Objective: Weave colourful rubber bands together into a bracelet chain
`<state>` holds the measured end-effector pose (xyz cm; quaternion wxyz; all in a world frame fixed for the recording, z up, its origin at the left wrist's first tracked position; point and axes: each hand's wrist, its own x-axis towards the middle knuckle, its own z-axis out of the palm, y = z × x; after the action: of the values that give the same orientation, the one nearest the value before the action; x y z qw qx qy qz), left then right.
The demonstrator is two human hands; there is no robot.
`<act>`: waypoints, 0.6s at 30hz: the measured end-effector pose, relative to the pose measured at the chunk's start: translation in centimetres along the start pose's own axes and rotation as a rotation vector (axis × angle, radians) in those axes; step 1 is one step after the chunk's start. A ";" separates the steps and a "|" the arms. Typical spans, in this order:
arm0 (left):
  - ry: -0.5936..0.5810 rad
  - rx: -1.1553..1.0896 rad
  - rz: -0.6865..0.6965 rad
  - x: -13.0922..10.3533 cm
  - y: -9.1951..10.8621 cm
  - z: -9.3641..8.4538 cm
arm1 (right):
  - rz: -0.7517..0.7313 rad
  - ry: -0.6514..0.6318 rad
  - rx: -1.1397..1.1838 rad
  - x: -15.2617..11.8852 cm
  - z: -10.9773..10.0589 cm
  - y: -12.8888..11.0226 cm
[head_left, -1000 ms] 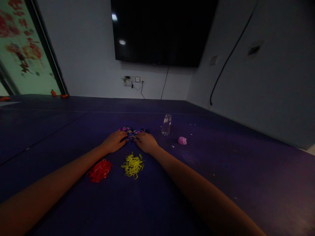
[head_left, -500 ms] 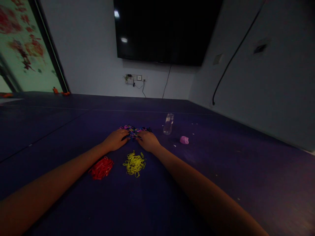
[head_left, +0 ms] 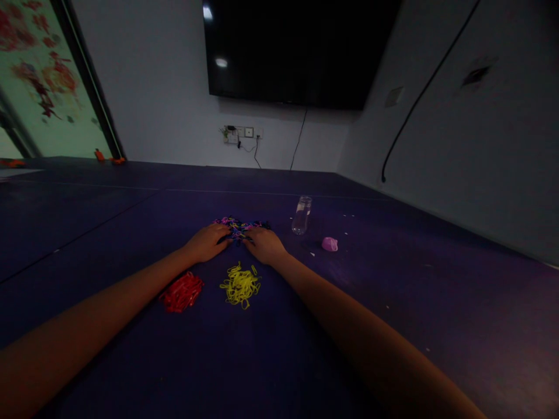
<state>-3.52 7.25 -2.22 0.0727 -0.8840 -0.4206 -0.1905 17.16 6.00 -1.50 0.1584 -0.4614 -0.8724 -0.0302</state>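
A mixed pile of small loops that look like rubber bands (head_left: 238, 227), in blue, pink, yellow and dark colours, lies ahead of me on the purple surface. My left hand (head_left: 212, 241) rests on its left side, fingers stretched out and spread over the loops. On the right side, my right hand (head_left: 264, 244) lies over the pile with its fingers apart. Some fingertips are lost in the dim light among the bands. Nearer to me, between my forearms, are a heap of yellow bands (head_left: 240, 286) and a heap of red bands (head_left: 182, 292), the red one beside my left forearm.
A clear bottle (head_left: 301, 215) stands right of the pile, with a crumpled-looking pink object (head_left: 329, 244) nearby. Small white scraps dot the purple surface (head_left: 144, 361). Behind are a wall with sockets (head_left: 244, 132), a large black screen (head_left: 297, 52) and a hanging cable (head_left: 423, 93).
The view has tilted slightly, so everything sits a little higher and to the right or left edge differently. Both hands stay on the mixed pile, with hardly any shift.
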 end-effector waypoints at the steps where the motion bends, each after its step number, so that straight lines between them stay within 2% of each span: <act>1: 0.000 0.001 0.002 0.0 0.0 0.0 | 0.001 -0.003 0.001 0.0 0.0 0.0; 18: 0.028 0.023 0.033 -0.1 0.1 0.2 | 0.004 -0.010 0.002 0.0 0.1 0.1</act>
<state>-3.46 7.21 -2.48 0.0918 -0.8872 -0.4070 -0.1971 17.21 6.03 -1.60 0.1548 -0.4633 -0.8722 -0.0268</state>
